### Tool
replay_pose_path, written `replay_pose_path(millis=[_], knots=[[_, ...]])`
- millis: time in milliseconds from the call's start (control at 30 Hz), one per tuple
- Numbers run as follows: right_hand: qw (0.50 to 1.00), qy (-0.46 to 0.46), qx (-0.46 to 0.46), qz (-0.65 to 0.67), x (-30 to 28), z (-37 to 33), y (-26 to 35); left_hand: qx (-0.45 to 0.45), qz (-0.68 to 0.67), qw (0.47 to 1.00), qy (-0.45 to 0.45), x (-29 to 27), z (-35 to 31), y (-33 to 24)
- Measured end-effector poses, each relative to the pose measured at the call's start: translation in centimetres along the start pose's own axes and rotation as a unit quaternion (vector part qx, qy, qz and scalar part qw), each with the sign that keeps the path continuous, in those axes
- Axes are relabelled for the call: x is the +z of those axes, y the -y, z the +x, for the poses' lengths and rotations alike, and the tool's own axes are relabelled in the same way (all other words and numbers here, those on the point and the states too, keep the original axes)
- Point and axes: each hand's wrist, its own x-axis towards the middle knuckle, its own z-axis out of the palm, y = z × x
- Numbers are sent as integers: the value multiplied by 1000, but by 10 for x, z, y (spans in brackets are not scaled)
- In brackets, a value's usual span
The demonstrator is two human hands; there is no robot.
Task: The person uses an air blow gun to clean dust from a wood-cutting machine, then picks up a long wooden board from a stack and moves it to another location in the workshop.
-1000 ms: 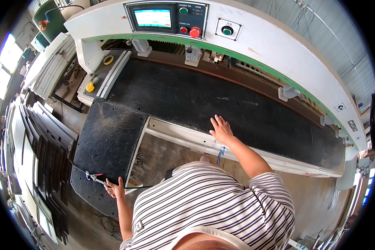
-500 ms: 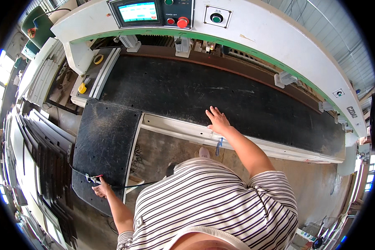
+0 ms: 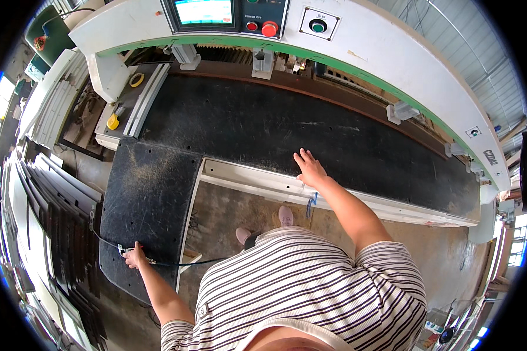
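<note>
My left hand (image 3: 136, 257) is over the black side table at the left, its fingers curled around a small metal air blow gun (image 3: 122, 250). Most of the tool is hidden under the hand. A dark hose (image 3: 196, 263) runs from it toward my body, and a thin cable (image 3: 102, 238) leads off on the other side. Palm down, my right hand (image 3: 311, 169) rests with fingers spread at the front edge of the long black worktable (image 3: 240, 117). It holds nothing.
A white machine beam (image 3: 386, 64) with a control panel (image 3: 260, 14) and red stop button spans the far side. Yellow tape measure (image 3: 113, 121) and tape roll (image 3: 136, 80) lie far left. Stacked panels (image 3: 58, 193) stand at left. A blue strap (image 3: 311, 203) hangs off the table.
My left hand has moved up and slightly left, closing over the air blow gun. My right hand stays at the table edge. The view has shifted a little.
</note>
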Motion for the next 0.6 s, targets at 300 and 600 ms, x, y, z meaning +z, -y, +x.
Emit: replay_pose_path(millis=[300, 600], knots=[[1000, 8, 25, -10, -2, -5, -2, -23, -80, 996, 14, -18, -78, 6], [1000, -11, 3, 4, -3, -8, -7, -27, -434, 874, 220, 15, -44, 76]])
